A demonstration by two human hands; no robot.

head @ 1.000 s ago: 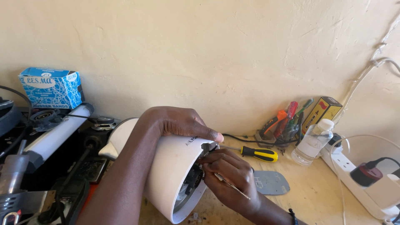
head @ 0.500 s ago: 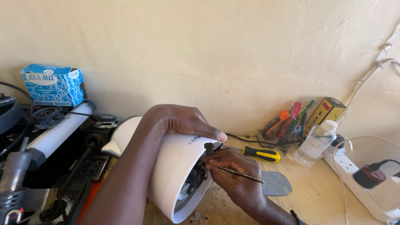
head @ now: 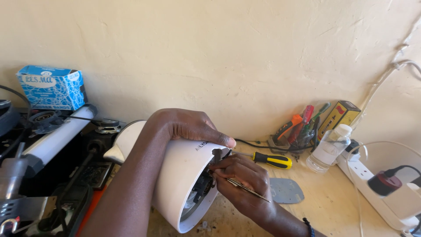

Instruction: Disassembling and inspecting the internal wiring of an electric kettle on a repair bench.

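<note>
- Pale wooden workbench (head: 333, 210) runs along the wall.
- Yellow-handled screwdriver (head: 272, 160) lying flat.
- Grey metal plate (head: 285, 190) just beside it.
- Clear plastic bottle (head: 328, 148) standing upright.
- White power strip (head: 377, 193) at the right.
- Bundle of hand tools (head: 300, 127) against the wall.

Open tabletop to the right of the grip, clutter at the wall and to the left

Just right of the right hand (head: 243, 182), bare tabletop (head: 333, 210) lies open save for a flat grey plate (head: 286, 190). Beyond it, a yellow-handled screwdriver (head: 272, 160), a heap of tools (head: 300, 127) and a plastic bottle (head: 328, 148) crowd the wall; a white power strip (head: 372, 188) bars the far right. Left of the left hand (head: 193, 127), the white housing (head: 175, 184) and dark equipment (head: 52, 175) block passage.
</note>
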